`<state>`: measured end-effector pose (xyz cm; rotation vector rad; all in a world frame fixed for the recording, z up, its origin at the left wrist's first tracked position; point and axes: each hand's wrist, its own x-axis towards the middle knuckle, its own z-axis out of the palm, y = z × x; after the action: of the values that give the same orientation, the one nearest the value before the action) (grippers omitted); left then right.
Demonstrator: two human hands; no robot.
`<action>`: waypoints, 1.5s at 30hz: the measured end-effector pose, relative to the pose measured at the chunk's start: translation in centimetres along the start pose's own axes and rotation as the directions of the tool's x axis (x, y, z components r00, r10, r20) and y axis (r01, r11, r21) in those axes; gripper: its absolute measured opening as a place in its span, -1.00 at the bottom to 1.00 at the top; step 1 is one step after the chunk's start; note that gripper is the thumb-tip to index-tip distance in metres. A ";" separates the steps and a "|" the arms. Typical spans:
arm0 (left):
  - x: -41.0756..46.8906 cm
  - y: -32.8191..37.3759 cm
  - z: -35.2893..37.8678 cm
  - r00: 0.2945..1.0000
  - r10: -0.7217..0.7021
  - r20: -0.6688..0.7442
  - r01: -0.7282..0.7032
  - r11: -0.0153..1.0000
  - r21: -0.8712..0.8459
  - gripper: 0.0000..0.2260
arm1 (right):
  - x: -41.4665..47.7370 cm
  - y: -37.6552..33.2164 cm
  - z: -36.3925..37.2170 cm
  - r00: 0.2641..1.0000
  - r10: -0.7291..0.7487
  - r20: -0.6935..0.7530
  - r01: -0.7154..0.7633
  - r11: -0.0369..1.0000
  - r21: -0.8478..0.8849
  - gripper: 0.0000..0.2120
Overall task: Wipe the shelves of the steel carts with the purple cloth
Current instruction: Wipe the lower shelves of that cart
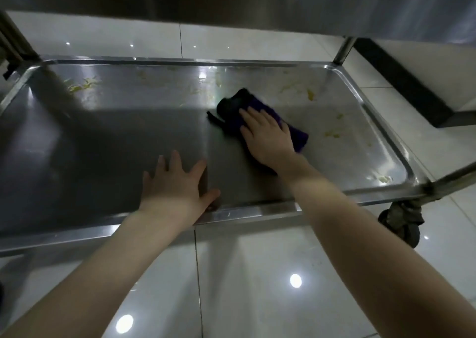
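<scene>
The lower shelf (108, 136) of a steel cart fills the view, a shallow tray with a raised rim. My right hand (268, 136) presses flat on the folded purple cloth (235, 106) near the shelf's middle right. My left hand (177, 180) lies flat on the bare steel by the near rim, fingers spread, holding nothing. Yellow food smears (310, 94) dot the right part of the shelf, and yellow scraps (82, 85) lie at the far left. A pale lump (384, 178) sits in the near right corner.
The cart's upper shelf (231, 0) hangs overhead across the top of the view. An upright post (343, 50) stands at the far right corner and a caster wheel (404, 224) at the near right. Glossy white floor tiles (257, 286) surround the cart. A dark plinth (412, 90) runs at right.
</scene>
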<state>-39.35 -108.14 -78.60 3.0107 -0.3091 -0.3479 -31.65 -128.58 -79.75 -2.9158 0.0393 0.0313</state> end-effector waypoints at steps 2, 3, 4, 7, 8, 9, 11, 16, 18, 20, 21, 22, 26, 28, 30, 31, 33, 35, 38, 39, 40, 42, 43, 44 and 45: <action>0.0 -0.1 0.1 0.999 0.000 -0.050 -0.001 1.000 -0.019 -0.42 | -5.8 0.6 0.2 0.993 -0.117 -0.022 0.116 0.993 -0.034 -0.53; 0.1 -0.1 0.2 0.996 0.009 -0.094 -0.014 0.999 -0.053 -0.44 | -9.0 0.9 0.2 0.987 -0.162 -0.016 0.161 0.986 -0.040 -0.53; 0.2 0.1 0.4 0.989 0.035 -0.146 -0.048 0.995 -0.090 -0.47 | -11.8 1.1 0.2 0.982 -0.191 -0.001 0.191 0.981 -0.046 -0.52; 0.2 1.6 1.4 0.949 0.173 -0.262 -0.212 0.969 -0.127 -0.50 | -14.0 2.2 0.3 0.976 -0.216 0.011 0.217 0.974 -0.061 -0.52; 0.3 2.4 1.6 0.942 0.201 -0.268 -0.241 0.962 -0.127 -0.50 | -12.7 2.5 0.1 0.981 -0.194 0.003 0.194 0.980 -0.039 -0.54; 0.5 3.1 1.6 0.943 0.210 -0.257 -0.246 0.962 -0.118 -0.49 | -10.7 2.9 0.0 0.987 -0.160 -0.003 0.160 0.987 -0.010 -0.55; 1.0 4.0 1.4 0.950 0.208 -0.234 -0.227 0.972 -0.057 -0.46 | -5.7 4.3 -0.3 0.997 -0.079 -0.025 0.079 0.997 -0.001 -0.55; 1.8 4.9 0.0 0.975 0.195 -0.107 -0.192 0.981 0.040 -0.39 | 3.6 6.4 -1.1 0.990 0.139 0.035 -0.142 0.988 0.068 -0.52; 1.7 5.5 -0.1 0.977 0.199 -0.075 -0.192 0.977 0.096 -0.39 | 2.4 5.9 -1.2 0.994 0.107 0.024 -0.108 0.993 0.055 -0.52; 1.7 5.9 -0.1 0.978 0.191 -0.080 -0.181 0.976 0.121 -0.43 | -1.9 5.9 -0.9 1.000 0.021 -0.015 -0.021 1.000 0.022 -0.53; 1.8 6.0 -0.1 0.979 0.183 -0.085 -0.173 0.978 0.112 -0.45 | -4.7 6.2 -0.7 1.000 -0.010 -0.029 0.010 1.000 0.014 -0.53; 1.8 5.9 -0.1 0.979 0.181 -0.089 -0.172 0.980 0.103 -0.47 | -7.8 6.5 -0.7 0.999 -0.024 -0.038 0.024 1.000 0.004 -0.53; 2.2 5.6 0.0 0.958 0.255 -0.128 -0.249 0.966 0.063 -0.52 | -14.6 7.3 -0.5 0.997 -0.047 -0.061 0.045 0.998 -0.046 -0.52; 2.9 6.7 -0.3 0.936 0.321 -0.145 -0.319 0.947 0.039 -0.58 | -12.1 7.9 -0.8 0.998 -0.042 -0.040 0.043 0.999 0.012 -0.53; 3.5 8.3 -0.8 0.939 0.312 -0.141 -0.309 0.950 0.045 -0.60 | -7.3 9.1 -0.9 0.999 -0.012 -0.052 0.012 1.000 0.011 -0.54; 3.8 9.1 -0.9 0.946 0.298 -0.132 -0.290 0.954 0.075 -0.55 | -4.5 9.8 -1.1 0.998 0.023 -0.066 -0.023 1.000 0.008 -0.54; 4.4 10.4 -1.0 0.960 0.262 -0.102 -0.247 0.959 0.139 -0.41 | 0.4 11.3 -1.6 0.990 0.127 -0.064 -0.124 0.991 0.051 -0.53; 4.4 11.2 -0.7 0.973 0.223 -0.056 -0.212 0.964 0.160 -0.37 | 3.1 11.9 -1.9 0.979 0.197 -0.047 -0.193 0.977 0.088 -0.52; 3.6 11.5 0.3 0.977 0.215 0.010 -0.213 0.961 0.176 -0.36 | 1.6 11.4 -1.8 0.986 0.154 -0.067 -0.150 0.987 0.054 -0.52; 3.4 11.5 0.7 0.976 0.218 0.008 -0.216 0.960 0.181 -0.35 | -0.1 11.4 -1.6 0.989 0.124 -0.075 -0.122 0.992 0.035 -0.52; 3.2 11.3 1.0 0.976 0.216 -0.006 -0.212 0.961 0.179 -0.34 | -2.3 11.4 -1.5 0.992 0.099 -0.075 -0.098 0.995 0.013 -0.53; 2.8 11.0 1.8 0.977 0.207 -0.050 -0.196 0.966 0.166 -0.34 | -7.5 11.7 -1.2 0.994 0.081 -0.069 -0.081 0.997 -0.001 -0.53; 2.6 11.0 2.3 0.976 0.201 -0.079 -0.187 0.970 0.158 -0.35 | -10.1 11.8 -1.1 0.994 0.079 -0.071 -0.079 0.997 0.003 -0.53; 2.4 11.0 2.7 0.976 0.189 -0.110 -0.174 0.975 0.137 -0.36 | -12.0 11.7 -1.1 0.995 0.067 -0.079 -0.068 0.998 -0.004 -0.53; 2.2 11.0 3.2 0.975 0.173 -0.137 -0.159 0.982 0.102 -0.37 | -13.1 11.8 -1.0 0.995 0.051 -0.083 -0.053 0.999 -0.012 -0.53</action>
<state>-40.13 -119.60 -80.91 3.0479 -0.5738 -0.1016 -45.02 -139.97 -81.06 -2.9284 0.1293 -0.0810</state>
